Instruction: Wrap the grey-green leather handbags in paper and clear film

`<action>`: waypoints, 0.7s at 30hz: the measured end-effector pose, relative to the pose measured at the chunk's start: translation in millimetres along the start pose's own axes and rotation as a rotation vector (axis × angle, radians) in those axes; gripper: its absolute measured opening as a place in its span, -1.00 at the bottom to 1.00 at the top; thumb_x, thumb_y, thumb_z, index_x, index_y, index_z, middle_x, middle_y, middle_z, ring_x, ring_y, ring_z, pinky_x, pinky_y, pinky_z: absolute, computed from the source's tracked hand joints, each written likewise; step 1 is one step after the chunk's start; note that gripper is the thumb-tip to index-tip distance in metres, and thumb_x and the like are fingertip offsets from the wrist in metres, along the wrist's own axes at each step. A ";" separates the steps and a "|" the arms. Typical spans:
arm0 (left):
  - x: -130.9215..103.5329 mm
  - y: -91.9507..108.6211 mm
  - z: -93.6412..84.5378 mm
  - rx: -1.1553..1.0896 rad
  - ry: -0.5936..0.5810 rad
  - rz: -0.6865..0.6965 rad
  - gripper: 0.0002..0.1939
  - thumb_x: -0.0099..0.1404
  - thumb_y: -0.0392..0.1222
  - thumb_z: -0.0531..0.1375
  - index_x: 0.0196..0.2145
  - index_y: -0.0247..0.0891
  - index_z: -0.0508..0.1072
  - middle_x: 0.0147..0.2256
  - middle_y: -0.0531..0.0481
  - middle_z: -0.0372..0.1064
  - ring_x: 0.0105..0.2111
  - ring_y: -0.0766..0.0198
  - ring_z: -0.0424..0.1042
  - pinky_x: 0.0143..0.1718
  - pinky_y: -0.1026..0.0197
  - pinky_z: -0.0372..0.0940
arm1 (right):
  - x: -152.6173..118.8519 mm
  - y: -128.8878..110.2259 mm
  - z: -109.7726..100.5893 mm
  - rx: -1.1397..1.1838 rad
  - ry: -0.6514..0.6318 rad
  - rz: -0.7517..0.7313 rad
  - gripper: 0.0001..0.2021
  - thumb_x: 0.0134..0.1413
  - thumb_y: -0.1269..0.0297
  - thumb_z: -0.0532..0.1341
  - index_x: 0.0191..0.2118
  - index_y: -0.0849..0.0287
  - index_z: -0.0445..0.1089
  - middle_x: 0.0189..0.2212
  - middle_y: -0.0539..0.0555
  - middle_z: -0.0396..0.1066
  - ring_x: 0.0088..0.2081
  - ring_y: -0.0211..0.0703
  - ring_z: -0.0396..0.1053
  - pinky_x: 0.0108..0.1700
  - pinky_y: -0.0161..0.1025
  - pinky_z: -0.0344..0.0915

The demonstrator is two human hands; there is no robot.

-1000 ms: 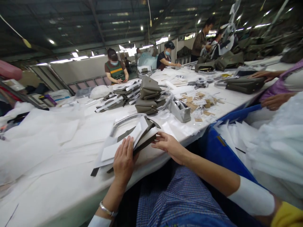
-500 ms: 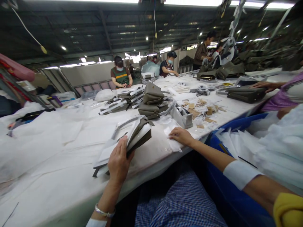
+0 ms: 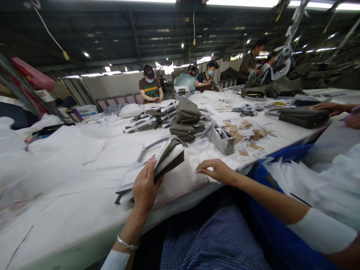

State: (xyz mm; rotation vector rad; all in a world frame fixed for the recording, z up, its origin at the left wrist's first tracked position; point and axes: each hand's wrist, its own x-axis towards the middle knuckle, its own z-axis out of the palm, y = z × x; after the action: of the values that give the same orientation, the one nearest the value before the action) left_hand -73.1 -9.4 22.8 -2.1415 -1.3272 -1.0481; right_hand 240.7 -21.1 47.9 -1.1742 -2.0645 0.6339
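Note:
My left hand is closed round the near side of an olive-grey handbag, its thumb beneath and fingers on top. White padding sheets stick out of the bag, and a pale wrapped strap loops over its far side. To the right, my right hand hovers low over the table edge with thumb and forefinger brought together. Thin, clear or white wrapping lies around these fingertips; what they pinch is too faint to make out.
Stacked olive handbags stand behind my hands, beside a grey open box and scattered brown tags. A blue bin with white sheets is at my right. A co-worker's hand rests on another bag. Other people work across the table.
My right hand has shifted slightly left and nearer to me, its fingers drawn off the wrapping's earlier spot. My left hand keeps its hold on the handbag. The view has turned slightly left.

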 end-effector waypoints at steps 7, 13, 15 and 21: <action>-1.2 -0.7 4.6 0.014 -0.002 0.009 -0.22 0.34 -0.12 0.24 0.38 -0.20 -0.04 0.23 -0.17 0.27 0.17 0.00 0.33 0.14 0.04 0.27 | 7.6 5.0 40.0 -0.162 -0.012 -0.052 -0.72 0.29 0.16 0.15 -0.03 0.14 0.53 -0.03 0.17 0.52 0.01 0.02 0.46 0.11 -0.07 0.35; -2.6 0.2 4.3 0.026 0.000 0.033 -0.20 0.35 -0.15 0.23 0.40 -0.19 -0.08 0.24 -0.18 0.25 0.18 0.00 0.32 0.14 0.03 0.28 | 40.9 33.0 79.2 -0.388 0.062 -0.156 -0.55 0.23 0.24 0.21 0.20 0.24 0.33 0.16 0.34 0.33 0.20 0.16 0.28 0.22 0.13 0.26; -3.3 0.3 4.8 0.026 -0.003 0.031 -0.20 0.35 -0.15 0.24 0.40 -0.18 -0.08 0.24 -0.17 0.25 0.18 0.00 0.32 0.14 0.03 0.28 | 44.5 27.5 84.4 -0.312 -0.093 -0.286 -0.57 0.27 0.22 0.17 0.21 0.17 0.32 0.17 0.25 0.35 0.22 0.06 0.27 0.26 0.04 0.24; -3.8 -1.0 3.7 0.025 0.035 0.034 -0.21 0.34 -0.13 0.25 0.39 -0.20 -0.04 0.22 -0.17 0.29 0.15 0.01 0.35 0.14 0.05 0.28 | 36.4 24.5 75.7 -0.126 0.089 -0.376 -0.71 0.33 0.27 0.11 0.07 0.10 0.44 0.04 0.13 0.46 0.11 -0.10 0.39 0.22 -0.11 0.30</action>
State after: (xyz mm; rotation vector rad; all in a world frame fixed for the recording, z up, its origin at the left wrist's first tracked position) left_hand -73.6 -8.7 17.5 -2.1105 -1.2770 -1.0447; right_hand 184.0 16.1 -7.3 -0.8294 -2.1944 0.2709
